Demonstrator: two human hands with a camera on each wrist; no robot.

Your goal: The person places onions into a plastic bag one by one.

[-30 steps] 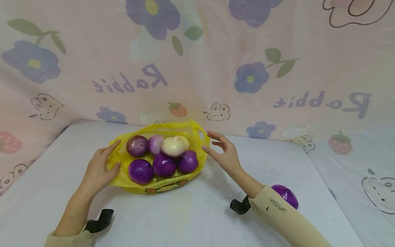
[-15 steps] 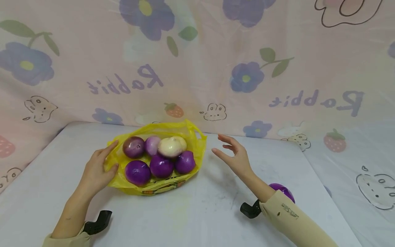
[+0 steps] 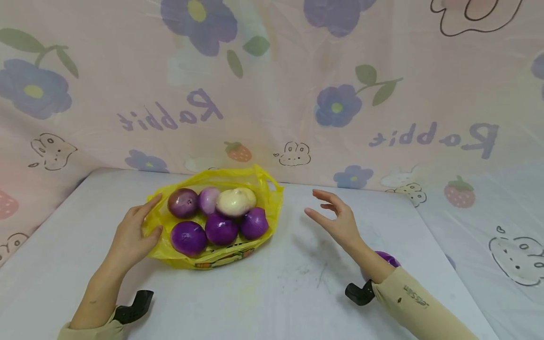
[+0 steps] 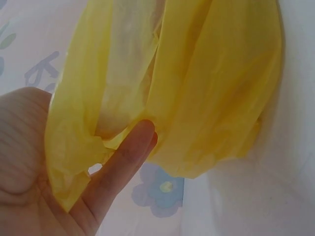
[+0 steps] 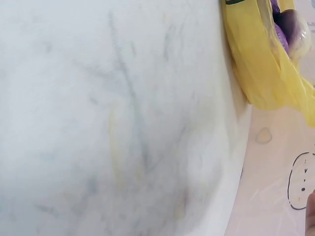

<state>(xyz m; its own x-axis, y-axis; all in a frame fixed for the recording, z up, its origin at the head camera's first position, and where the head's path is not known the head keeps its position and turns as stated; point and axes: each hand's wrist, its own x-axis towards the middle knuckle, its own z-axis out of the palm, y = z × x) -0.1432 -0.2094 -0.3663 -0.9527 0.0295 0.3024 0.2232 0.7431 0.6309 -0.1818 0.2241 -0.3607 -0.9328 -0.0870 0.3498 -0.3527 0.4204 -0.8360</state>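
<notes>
A yellow plastic bag stands with its mouth spread on the white table. Inside it are several glossy purple onions and a pale one. My left hand rests at the bag's left edge, fingers fairly straight. The left wrist view shows a finger lying along the yellow film, with a fold of the bag hanging beside the palm. My right hand is in the air right of the bag, thumb and fingers apart, holding nothing. Another purple onion lies mostly hidden behind the right forearm.
The white table has faint grey smudges below the right hand. A pink printed cloth hangs behind it and along the sides. Black camera mounts sit at both wrists.
My right hand has drawn away from the bag's right handle, moving right and slightly down, its forearm covering more of the lone onion. My left hand has stayed at the bag's edge.
</notes>
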